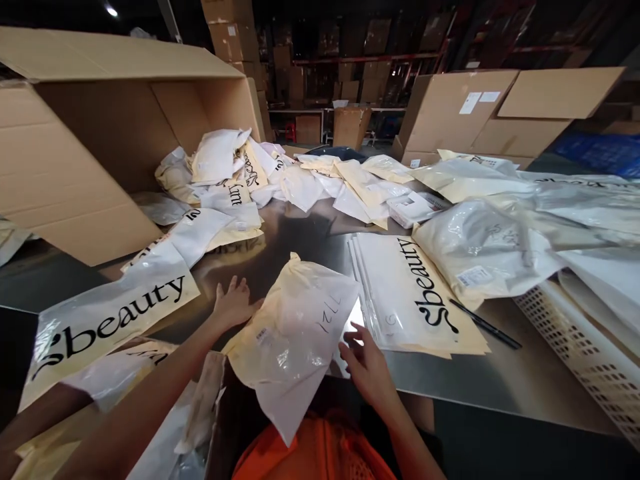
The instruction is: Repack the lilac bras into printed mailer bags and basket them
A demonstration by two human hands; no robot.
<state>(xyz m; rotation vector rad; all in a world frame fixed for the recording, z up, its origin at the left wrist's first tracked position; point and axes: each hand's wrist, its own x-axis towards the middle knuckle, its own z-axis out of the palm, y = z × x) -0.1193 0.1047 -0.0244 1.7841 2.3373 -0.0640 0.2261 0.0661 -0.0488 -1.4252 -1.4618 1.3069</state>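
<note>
A filled white and cream plastic mailer bag (295, 320) lies in front of me, with handwritten digits and a small printed label. Its lower corner hangs past the table's front edge. To its left, my left hand (233, 303) is open over the metal table, fingers spread and thumb side by the bag's edge; whether they touch, I cannot tell. Just off the bag's right edge is my right hand (367, 363), its fingers loosely bent and apart, holding nothing. Beside it lies a stack of flat "Sbeauty" bags (380, 293), with a black pen (485, 323) at the stack's right.
A large cardboard box (65, 160) lies on its side at the left, its opening facing the table (280, 233). Filled mailer bags (300, 187) are heaped across the back. More packed bags (490, 247) and a white plastic basket (580, 360) line the right side.
</note>
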